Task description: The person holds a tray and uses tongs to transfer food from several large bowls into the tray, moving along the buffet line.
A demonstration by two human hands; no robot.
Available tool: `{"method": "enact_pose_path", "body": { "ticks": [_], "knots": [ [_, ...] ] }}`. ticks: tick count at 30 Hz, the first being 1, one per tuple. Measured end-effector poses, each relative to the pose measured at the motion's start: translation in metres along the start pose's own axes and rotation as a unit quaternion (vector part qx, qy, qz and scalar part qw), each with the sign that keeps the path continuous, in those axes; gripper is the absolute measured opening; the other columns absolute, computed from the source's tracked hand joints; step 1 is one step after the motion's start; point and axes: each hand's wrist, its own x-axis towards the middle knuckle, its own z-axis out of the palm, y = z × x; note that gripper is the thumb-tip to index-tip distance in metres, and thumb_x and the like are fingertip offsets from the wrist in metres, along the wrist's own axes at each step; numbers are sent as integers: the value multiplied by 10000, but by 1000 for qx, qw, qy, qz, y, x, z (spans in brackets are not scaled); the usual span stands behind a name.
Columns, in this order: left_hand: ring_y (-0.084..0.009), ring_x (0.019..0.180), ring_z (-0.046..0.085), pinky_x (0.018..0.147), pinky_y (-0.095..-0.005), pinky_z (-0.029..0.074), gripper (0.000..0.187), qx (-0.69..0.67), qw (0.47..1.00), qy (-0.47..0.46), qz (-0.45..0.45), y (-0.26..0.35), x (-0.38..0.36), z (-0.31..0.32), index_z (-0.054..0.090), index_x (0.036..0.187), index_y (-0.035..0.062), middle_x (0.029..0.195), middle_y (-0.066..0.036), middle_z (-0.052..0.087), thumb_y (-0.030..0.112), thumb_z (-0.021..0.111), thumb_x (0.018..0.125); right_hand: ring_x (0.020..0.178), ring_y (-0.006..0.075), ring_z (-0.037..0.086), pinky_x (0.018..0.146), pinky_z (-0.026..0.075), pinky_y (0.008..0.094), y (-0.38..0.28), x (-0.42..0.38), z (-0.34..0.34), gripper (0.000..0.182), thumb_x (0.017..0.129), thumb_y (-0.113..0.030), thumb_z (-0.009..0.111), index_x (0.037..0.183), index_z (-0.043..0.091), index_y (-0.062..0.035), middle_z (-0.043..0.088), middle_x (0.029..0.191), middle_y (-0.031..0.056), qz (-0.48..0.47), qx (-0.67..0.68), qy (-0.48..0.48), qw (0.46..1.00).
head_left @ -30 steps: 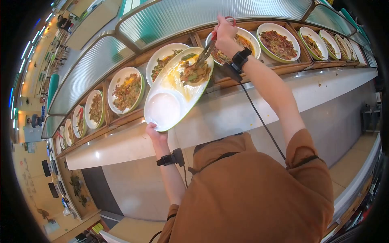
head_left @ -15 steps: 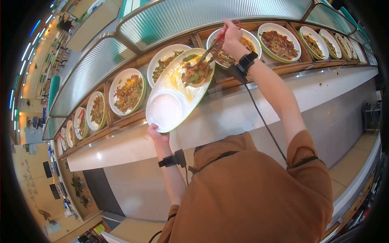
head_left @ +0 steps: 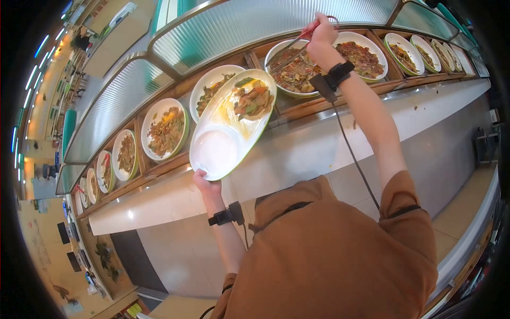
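My left hand grips the lower end of a white divided plate with a green underside, tilted over the counter edge. Cooked food and yellowish sauce lie in its larger section; the round section holds no food. My right hand is closed around the red handles of a pair of metal tongs. The tips of the tongs reach into a round bowl of mixed cooked food, up and right of the plate. Another bowl of food is partly covered by the plate.
Several more food bowls stand in the wooden rack, among them one at the right and one at the left. A ribbed glass guard rises behind them. The white counter ledge runs along the front, with crumbs on it.
My right hand has moved up and right, taking the tongs off the plate and into the bowl beside it. The plate has shifted slightly down, with the food left on it.
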Motion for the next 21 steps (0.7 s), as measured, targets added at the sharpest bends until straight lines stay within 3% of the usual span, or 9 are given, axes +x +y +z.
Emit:
{"method": "enact_pose_path", "body": {
  "ticks": [4, 7, 8, 11, 14, 17, 21],
  "knots": [
    [-345, 1210, 371, 1035, -461, 305, 752, -2, 1000, -8, 0, -2, 1, -2, 316, 1290, -10, 1289, -166, 409, 130, 400, 556, 383, 179, 489, 353, 405, 296, -41, 30, -10, 197, 757, -109, 592, 721, 426, -9, 474, 495, 85, -149, -70, 62, 984],
    [-341, 1214, 369, 1035, -457, 309, 752, 0, 1000, -3, -4, -2, 1, -1, 317, 1292, -6, 1292, -164, 407, 129, 399, 557, 375, 179, 488, 342, 402, 282, -51, 55, -23, 225, 740, -126, 615, 748, 439, 14, 481, 504, 85, -183, -103, 89, 974],
    [-342, 1220, 362, 1039, -460, 301, 759, 5, 1000, 5, -9, -1, 0, 0, 314, 1298, -3, 1300, -163, 400, 132, 401, 556, 429, 203, 517, 419, 427, 322, -52, 60, -30, 259, 719, -178, 635, 723, 477, 28, 512, 530, 92, -180, -134, 77, 971],
    [-346, 1231, 348, 1045, -465, 286, 773, 15, 1000, 17, -18, -1, -1, 2, 306, 1310, 3, 1316, -160, 386, 139, 403, 555, 407, 145, 476, 400, 405, 273, -31, 104, -59, 259, 725, -137, 649, 628, 425, -51, 492, 514, 34, -268, -287, 122, 912],
    [-342, 1221, 359, 1037, -460, 302, 764, 19, 999, 14, -22, -1, 0, 0, 314, 1303, 3, 1308, -156, 395, 138, 403, 556, 431, 143, 466, 424, 377, 272, -20, 103, -67, 275, 716, -178, 649, 604, 429, -58, 511, 543, 37, -271, -355, 116, 887],
    [-334, 1198, 385, 1023, -449, 328, 745, 26, 999, 31, -22, 0, -1, 5, 335, 1284, 0, 1285, -151, 417, 133, 403, 554, 570, 265, 554, 597, 423, 378, -9, 95, -61, 338, 732, -311, 575, 581, 544, -10, 556, 554, 115, -227, -407, 156, 871],
    [-338, 1188, 393, 1022, -442, 330, 737, 27, 998, 51, -25, 0, 0, 3, 339, 1279, -1, 1271, -152, 429, 131, 402, 557, 622, 287, 570, 627, 427, 395, -6, 81, -48, 333, 757, -324, 545, 633, 569, -16, 585, 610, 130, -205, -485, 178, 831]
  ]
}}
